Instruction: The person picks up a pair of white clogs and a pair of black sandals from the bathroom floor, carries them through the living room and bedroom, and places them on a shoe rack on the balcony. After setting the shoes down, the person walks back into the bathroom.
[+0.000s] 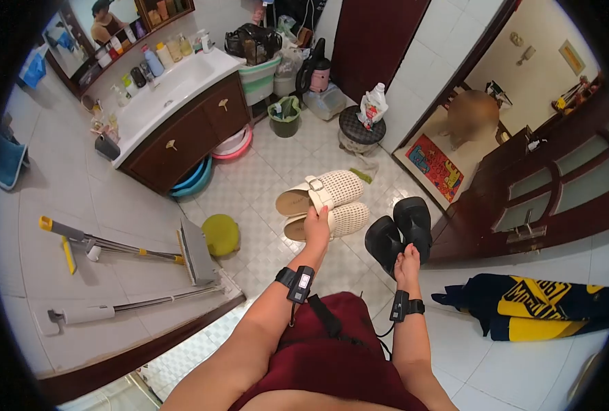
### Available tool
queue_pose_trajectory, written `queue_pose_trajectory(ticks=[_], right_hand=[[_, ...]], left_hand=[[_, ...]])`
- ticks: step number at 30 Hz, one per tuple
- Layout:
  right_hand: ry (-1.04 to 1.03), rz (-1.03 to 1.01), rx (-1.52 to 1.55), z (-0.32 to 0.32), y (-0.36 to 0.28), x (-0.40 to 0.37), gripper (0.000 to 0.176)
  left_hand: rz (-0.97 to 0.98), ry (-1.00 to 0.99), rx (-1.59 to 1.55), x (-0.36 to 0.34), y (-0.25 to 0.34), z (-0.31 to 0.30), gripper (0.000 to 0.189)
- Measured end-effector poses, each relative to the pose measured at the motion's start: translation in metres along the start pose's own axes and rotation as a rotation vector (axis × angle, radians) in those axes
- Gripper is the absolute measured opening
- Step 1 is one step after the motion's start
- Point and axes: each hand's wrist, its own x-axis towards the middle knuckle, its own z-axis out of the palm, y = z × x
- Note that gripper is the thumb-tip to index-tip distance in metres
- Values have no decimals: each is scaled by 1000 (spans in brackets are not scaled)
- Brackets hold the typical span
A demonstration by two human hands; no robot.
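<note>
Left hand (317, 225) grips cream perforated clogs (341, 190) near the strap; right hand (407, 264) pinches black slippers (414, 218) at their near ends, over floor tiles (256, 179). Likely light, flexible; grip paired rims.

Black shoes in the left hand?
No, the left hand grips the cream shoes; the black shoes are in the right hand.
</note>
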Motion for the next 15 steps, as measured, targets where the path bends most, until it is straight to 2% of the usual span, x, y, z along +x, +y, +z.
queue_pose_trajectory(ticks=[2,5,14,15], right_hand=[[-35,20,-4,4,0,11,15],[26,8,54,20,-4,25,16],[25,72,133,43,-24,99,16],[36,91,134,48,-34,109,16]], left_hand=[[-8,13,101,18,-8,5,22],[16,12,73,32,4,21,22],[-223,1,-158,82,-1,90,23],[-270,-64,-54,92,1,98,28]])
